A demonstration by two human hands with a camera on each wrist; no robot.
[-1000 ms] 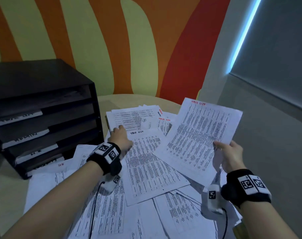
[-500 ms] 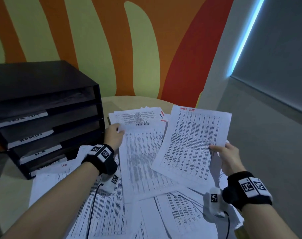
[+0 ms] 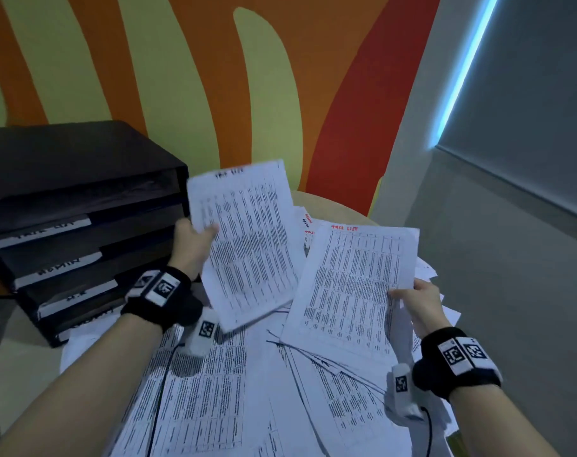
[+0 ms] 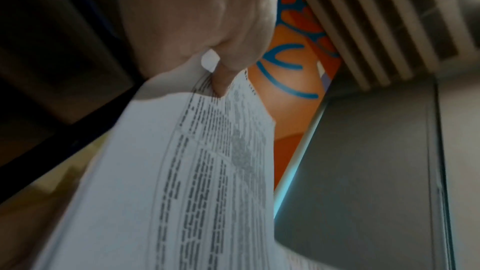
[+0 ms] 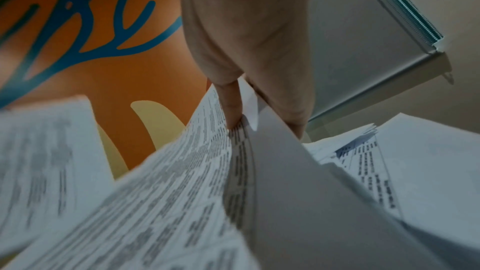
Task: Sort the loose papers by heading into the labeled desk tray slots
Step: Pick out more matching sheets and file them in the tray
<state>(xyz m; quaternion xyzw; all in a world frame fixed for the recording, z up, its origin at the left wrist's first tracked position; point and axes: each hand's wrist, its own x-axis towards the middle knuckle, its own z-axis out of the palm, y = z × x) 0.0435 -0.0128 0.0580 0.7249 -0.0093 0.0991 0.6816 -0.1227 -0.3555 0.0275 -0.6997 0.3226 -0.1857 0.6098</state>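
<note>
Lifted off the pile since a second ago, left hand [image 3: 190, 245] now pinches a black-headed sheet [image 3: 247, 245] upright beside the desk tray [image 3: 82, 199], likely for heading comparison, while right hand [image 3: 422, 305] pinches the red-headed sheet [image 3: 353, 285] above the loose papers [image 3: 234, 397].

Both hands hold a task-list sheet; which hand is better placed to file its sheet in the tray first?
Left. The left hand holds its sheet raised right beside the tray; the right hand holds its sheet farther away.
</note>
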